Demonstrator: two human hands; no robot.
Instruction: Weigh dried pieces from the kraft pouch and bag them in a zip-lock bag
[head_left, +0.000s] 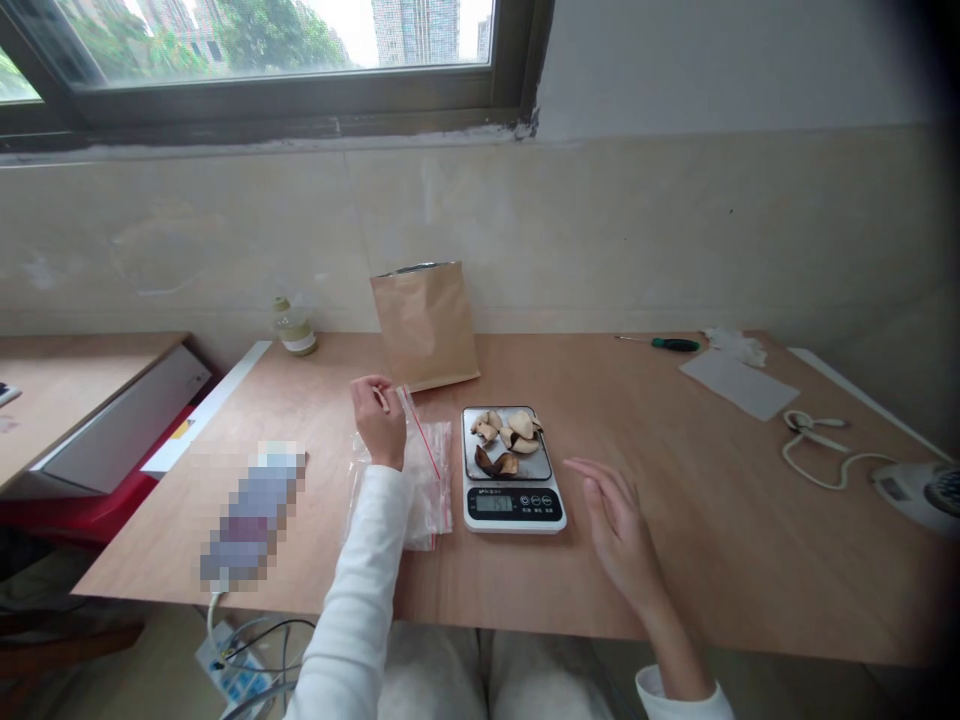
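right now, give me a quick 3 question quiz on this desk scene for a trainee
1. True or false: the tray of the scale holds mushroom pieces.
2. Which thing does the left hand pinch? A) the screwdriver B) a clear zip bag C) the brown paper pouch
3. Fill in: the right hand hovers open just to the ____ of the scale.

Key
1. True.
2. B; the bag with the red strip lies left of the scale, and the pouch stands behind it against the wall.
3. Right; it holds nothing.
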